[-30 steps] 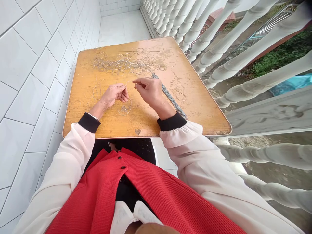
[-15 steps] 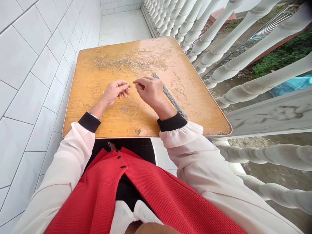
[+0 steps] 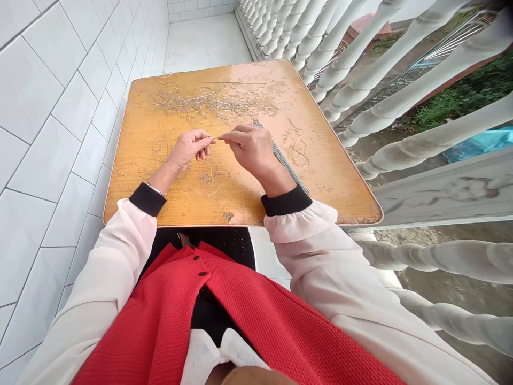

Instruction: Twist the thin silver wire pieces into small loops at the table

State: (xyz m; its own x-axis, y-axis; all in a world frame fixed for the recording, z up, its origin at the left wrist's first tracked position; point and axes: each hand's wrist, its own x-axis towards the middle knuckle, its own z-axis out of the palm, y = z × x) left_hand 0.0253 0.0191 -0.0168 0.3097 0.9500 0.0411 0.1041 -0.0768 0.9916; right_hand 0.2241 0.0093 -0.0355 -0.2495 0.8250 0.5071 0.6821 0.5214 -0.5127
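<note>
My left hand (image 3: 189, 149) pinches a thin pale wire (image 3: 217, 170) between thumb and forefinger. Part of that wire curls below the fingers, over the table. Close by on the right, my right hand (image 3: 252, 147) has its thumb and fingertips pressed together near the wire's upper end, a narrow gap from the left fingertips. The strand between the two hands is too fine to follow fully. Beyond both hands lies a loose tangle of thin wires (image 3: 208, 101). A bundle of straight grey wires (image 3: 286, 160) lies partly hidden behind my right hand and wrist.
The worn wooden table (image 3: 336, 198) has rounded corners and chipped patches. A few bent wires (image 3: 157, 152) lie left of my left hand, and a curled one (image 3: 298, 152) lies right of the bundle. A tiled wall (image 3: 60, 133) stands left, a white balustrade (image 3: 385, 117) right.
My right hand has turned slightly and shifted a little to the right, its fingers straighter. My left hand has stayed nearly still in its pinch.
</note>
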